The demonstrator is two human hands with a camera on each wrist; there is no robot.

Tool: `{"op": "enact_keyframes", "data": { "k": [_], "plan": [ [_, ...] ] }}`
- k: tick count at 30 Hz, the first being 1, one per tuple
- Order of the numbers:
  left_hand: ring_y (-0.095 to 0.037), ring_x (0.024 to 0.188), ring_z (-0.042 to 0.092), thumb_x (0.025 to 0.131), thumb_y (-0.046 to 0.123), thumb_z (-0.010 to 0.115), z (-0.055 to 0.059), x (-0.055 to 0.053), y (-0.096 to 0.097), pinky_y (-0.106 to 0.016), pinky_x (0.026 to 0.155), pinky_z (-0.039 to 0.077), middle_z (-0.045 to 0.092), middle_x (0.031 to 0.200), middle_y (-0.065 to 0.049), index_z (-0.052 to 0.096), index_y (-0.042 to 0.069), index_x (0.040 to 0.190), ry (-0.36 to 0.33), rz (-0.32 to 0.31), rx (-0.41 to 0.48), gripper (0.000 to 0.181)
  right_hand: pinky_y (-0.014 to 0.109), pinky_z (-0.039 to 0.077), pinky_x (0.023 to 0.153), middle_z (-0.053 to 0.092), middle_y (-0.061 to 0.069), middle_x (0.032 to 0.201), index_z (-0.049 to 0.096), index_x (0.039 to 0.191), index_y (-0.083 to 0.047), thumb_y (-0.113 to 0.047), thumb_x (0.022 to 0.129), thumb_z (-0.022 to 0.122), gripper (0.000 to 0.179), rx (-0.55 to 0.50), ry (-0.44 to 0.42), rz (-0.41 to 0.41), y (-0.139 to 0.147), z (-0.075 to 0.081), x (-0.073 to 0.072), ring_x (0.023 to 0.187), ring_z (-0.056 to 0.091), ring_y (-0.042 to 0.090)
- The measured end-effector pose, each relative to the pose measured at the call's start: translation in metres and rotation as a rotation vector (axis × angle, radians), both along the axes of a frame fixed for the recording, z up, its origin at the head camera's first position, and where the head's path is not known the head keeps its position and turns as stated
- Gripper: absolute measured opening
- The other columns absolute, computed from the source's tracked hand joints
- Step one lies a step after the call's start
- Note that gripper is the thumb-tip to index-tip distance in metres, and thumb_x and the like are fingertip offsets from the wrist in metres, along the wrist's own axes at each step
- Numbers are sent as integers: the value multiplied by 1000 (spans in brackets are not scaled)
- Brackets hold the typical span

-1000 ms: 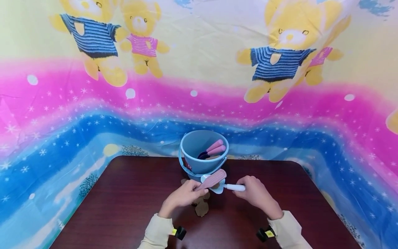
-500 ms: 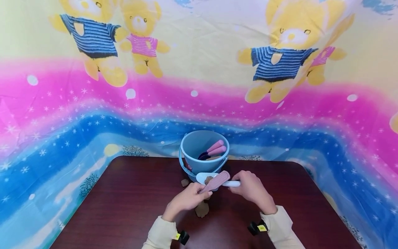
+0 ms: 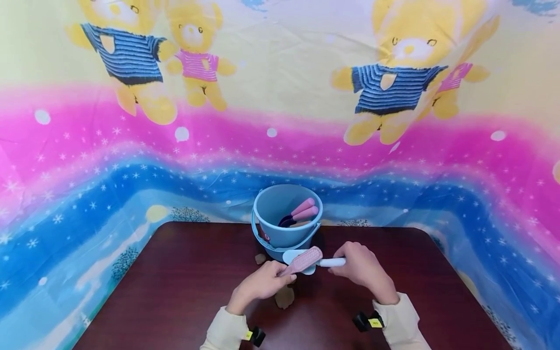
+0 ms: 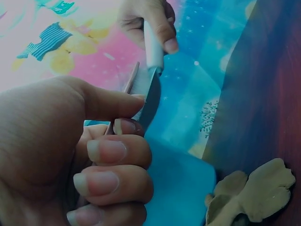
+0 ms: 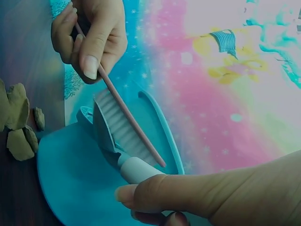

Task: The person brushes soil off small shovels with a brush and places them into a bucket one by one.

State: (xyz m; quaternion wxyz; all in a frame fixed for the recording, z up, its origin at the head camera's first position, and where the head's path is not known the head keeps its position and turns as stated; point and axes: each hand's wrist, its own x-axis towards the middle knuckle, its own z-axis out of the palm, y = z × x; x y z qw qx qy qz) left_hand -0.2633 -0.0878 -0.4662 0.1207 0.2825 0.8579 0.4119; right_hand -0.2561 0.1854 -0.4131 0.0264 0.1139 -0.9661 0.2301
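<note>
My left hand (image 3: 264, 280) pinches the thin handle of a pink brush (image 3: 306, 260) between thumb and fingers. In the right wrist view its white bristles (image 5: 124, 125) lie against the blade of a small hand trowel (image 5: 104, 127). The trowel's white handle (image 3: 332, 262) is gripped by my right hand (image 3: 360, 265). From the head view, the brush's textured pink back covers the middle of the pale blade. Both tools are held above the table, just in front of a blue bucket (image 3: 284, 238). Brown clay-like pieces (image 3: 284, 296) lie below my left hand.
Inside the bucket stand two pink-handled tools (image 3: 304, 209) with dark ends. A small brown lump (image 3: 260, 258) sits by the bucket's left front. Behind the dark red table (image 3: 183, 272) hangs a bear-print cloth (image 3: 280, 141).
The trowel slid left under the brush half a second ago, showing a brown lump on its blade, and is now drawn back right. The brush has dipped slightly.
</note>
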Motion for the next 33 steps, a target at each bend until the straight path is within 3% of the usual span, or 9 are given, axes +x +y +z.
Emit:
{"op": "enact_keyframes", "data": {
  "k": [10,17,25,29,33],
  "plan": [
    [-7,47,36,103,31,59,5,-3,-15,-24,48,33,41,56,7,59,13,75,-32,-18,-1,34,33,43,55,61,-9,59,77,74,-20,-21,74,91,14,-3,-33,20,9,4,2,55,51,14],
    [-9,48,41,103,27,59,10,-7,-36,-25,47,37,47,58,3,67,8,90,-90,8,20,24,33,45,57,63,-9,62,77,75,-20,-24,72,93,16,21,-35,14,16,5,4,57,52,14],
    [-8,46,37,102,28,60,14,-9,-57,-24,46,33,44,55,4,69,8,90,-59,40,-9,25,33,47,59,65,-8,64,78,77,-18,-23,72,93,16,10,-44,20,16,7,5,58,54,14],
    [-9,46,38,103,30,59,17,-7,-58,-24,46,34,45,56,3,68,7,101,-60,40,31,25,33,47,59,66,-7,66,78,77,-17,-23,71,94,17,10,-46,10,13,5,5,59,54,14],
    [-8,47,39,103,31,58,17,-6,-46,-24,47,35,45,56,4,68,9,96,-52,17,55,25,33,46,58,65,-8,65,77,75,-18,-22,72,93,17,-4,-33,10,7,2,4,58,53,14]
  ]
}}
